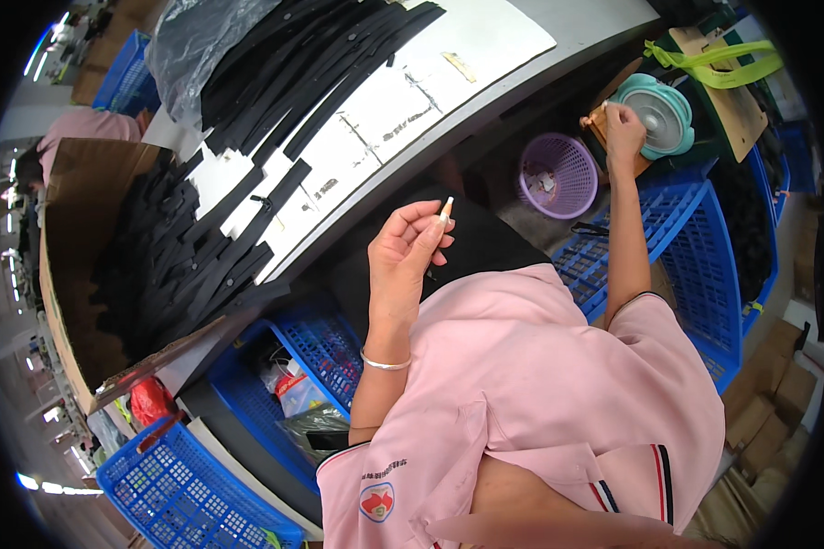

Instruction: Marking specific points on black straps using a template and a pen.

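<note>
Between the thumb and fingers of my left hand (408, 240) is a short, pale pencil-like stub (447, 209), its whitish tip pointing up. My right hand (623, 135) reaches out to the far right with fingers pinched together. What they grip, if anything, is too small to tell. Just beside those fingers are a brown wooden piece (599, 124) and a small teal fan (655, 117). On the white table (485, 55) to the left lie many black fabric strips (293, 78), apart from both hands.
A purple basket (558, 176) with scraps inside stands below my right hand. Blue crates (705, 265) flank me, one (197, 489) at lower left. An open cardboard box (92, 183) full of black strips adjoins the table. A yellow-green strap (728, 64) hangs at far right.
</note>
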{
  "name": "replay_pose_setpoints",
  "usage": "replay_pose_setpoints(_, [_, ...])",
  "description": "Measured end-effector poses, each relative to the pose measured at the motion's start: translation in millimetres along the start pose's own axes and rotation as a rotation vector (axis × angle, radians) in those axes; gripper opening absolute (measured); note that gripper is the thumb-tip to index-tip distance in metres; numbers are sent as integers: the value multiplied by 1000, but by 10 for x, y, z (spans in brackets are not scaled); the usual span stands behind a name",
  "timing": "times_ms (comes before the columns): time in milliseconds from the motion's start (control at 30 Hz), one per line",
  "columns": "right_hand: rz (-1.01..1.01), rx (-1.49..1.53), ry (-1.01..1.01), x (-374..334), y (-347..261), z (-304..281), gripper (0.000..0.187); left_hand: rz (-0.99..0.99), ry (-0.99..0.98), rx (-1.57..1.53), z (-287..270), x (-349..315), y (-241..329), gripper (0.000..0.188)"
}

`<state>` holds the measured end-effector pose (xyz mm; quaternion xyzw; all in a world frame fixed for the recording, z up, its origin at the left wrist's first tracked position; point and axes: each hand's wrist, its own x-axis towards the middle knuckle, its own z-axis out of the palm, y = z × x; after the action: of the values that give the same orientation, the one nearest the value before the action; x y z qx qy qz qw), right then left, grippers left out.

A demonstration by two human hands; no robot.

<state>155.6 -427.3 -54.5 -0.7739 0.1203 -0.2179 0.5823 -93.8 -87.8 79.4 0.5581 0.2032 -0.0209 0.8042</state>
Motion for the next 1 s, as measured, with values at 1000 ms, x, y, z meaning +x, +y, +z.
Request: replay_pose_setpoints(1000, [-585,-173,-825,-1766,-1008,728,58,-12,128,-455,-167,117,-124,34])
